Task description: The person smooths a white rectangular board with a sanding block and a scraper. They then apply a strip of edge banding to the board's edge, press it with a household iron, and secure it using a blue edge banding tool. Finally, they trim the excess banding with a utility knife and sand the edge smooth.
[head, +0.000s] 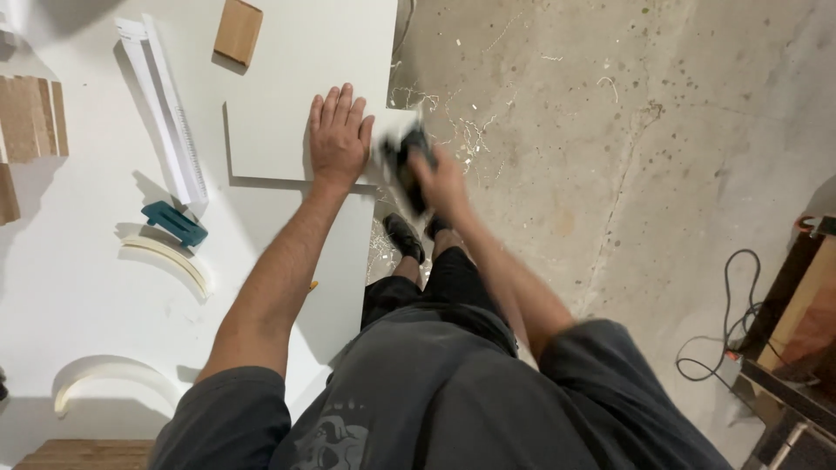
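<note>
The left hand (338, 135) is lying flat, fingers out, pressing the white board (305, 96) on the table (78, 287). The right hand (440, 178) is gripping a dark, blurry tool (405, 161) at the board's edge. The board looks stiff & smooth, prob. slippery, so pressing near the edge is best.

Your left hand (338, 132) lies flat on the panel (270, 130) atop the table (78, 287); your right hand (440, 178) sits just right, past the table's edge. Ruler (165, 109) left of panel, wood block (238, 31) beyond.
</note>
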